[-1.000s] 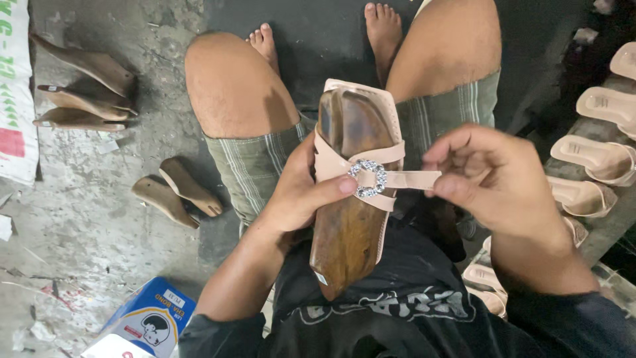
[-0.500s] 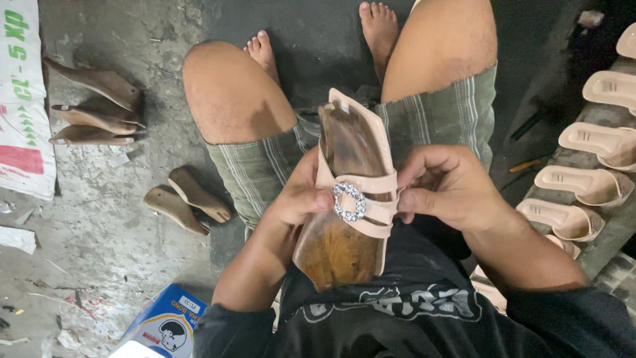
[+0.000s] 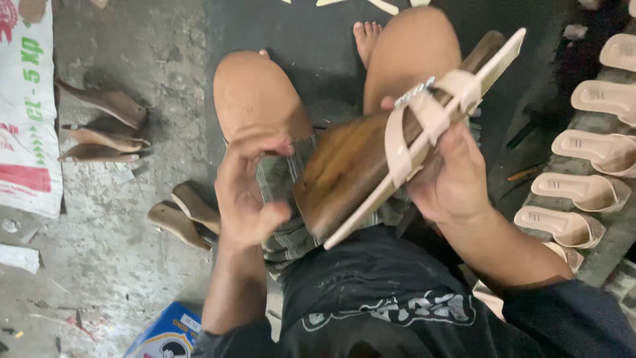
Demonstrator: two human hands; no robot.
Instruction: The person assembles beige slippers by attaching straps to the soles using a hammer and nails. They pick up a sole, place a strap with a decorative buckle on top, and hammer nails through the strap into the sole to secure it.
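Observation:
My right hand (image 3: 454,176) grips a brown wooden shoe last (image 3: 348,166) with a beige sandal sole and strap (image 3: 424,136) fitted on it, tilted on its side above my lap. A rhinestone buckle (image 3: 414,93) shows at the strap's top edge. My left hand (image 3: 248,192) hovers just left of the last, fingers curled and apart, holding nothing. My bare knees and feet are below on the dark mat.
Several beige sandals (image 3: 586,185) lie in a row on the right. Wooden lasts (image 3: 106,129) are stacked at left, two more (image 3: 182,215) lie near my left knee. A white printed sack (image 3: 26,106) is at far left, a blue box (image 3: 162,335) at the bottom.
The last with the sandal has been turned from face-up to its side and lifted to the right in my right hand. My left hand has let go of the strap.

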